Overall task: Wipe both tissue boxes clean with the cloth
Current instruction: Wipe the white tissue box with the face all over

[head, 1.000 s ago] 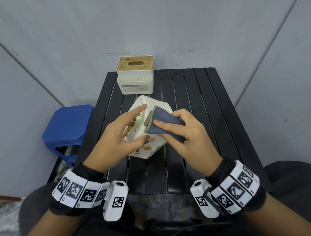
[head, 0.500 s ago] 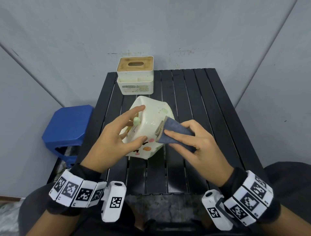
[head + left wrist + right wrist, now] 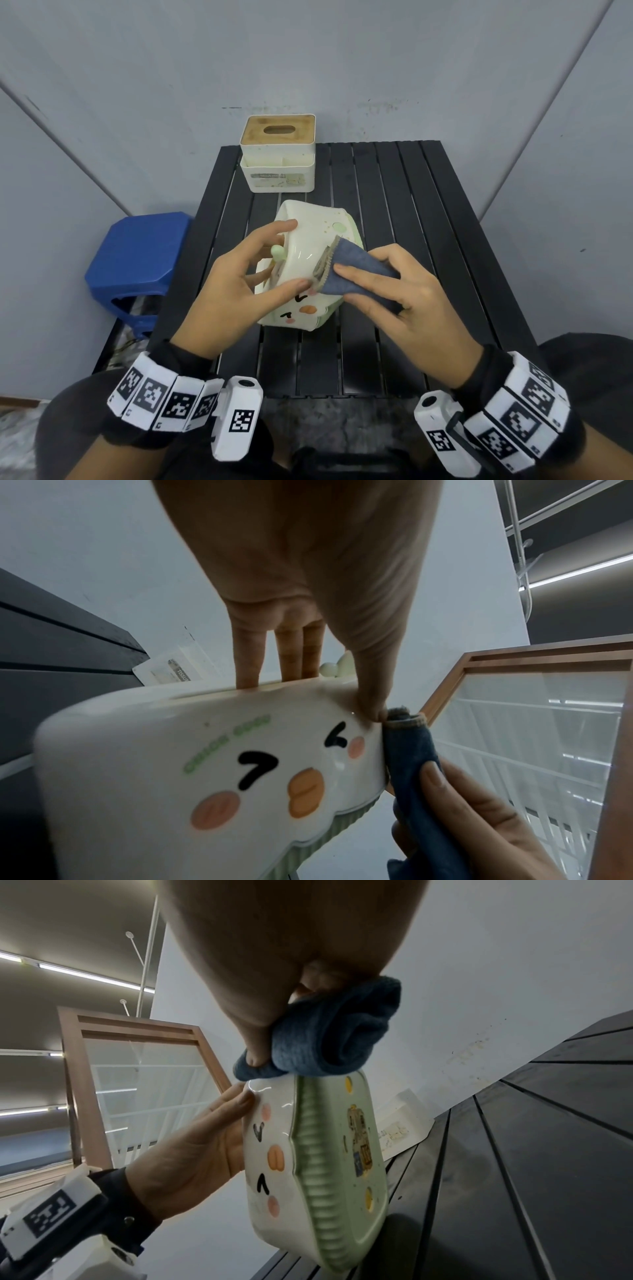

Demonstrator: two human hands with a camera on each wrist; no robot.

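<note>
A white tissue box with a cartoon duck face (image 3: 308, 240) (image 3: 219, 767) (image 3: 308, 1164) is tipped on its edge on the black slatted table (image 3: 411, 240), its green base turned to the right. My left hand (image 3: 239, 284) (image 3: 308, 615) grips it, thumb on the face side and fingers on its top by a green knob. My right hand (image 3: 394, 291) (image 3: 274, 961) grips a folded blue cloth (image 3: 352, 270) (image 3: 414, 764) (image 3: 329, 1037) and presses it against the upturned side of that box. A second white tissue box with a wooden lid (image 3: 278, 154) stands at the table's far edge.
A blue plastic stool (image 3: 137, 260) stands on the floor left of the table. Grey walls close in behind the table and on both sides. The right half of the table holds nothing but bare slats.
The left hand has tipped the duck box further up, base turning right. The right hand slid the cloth to the right and toward me, then back up against the box's side.
</note>
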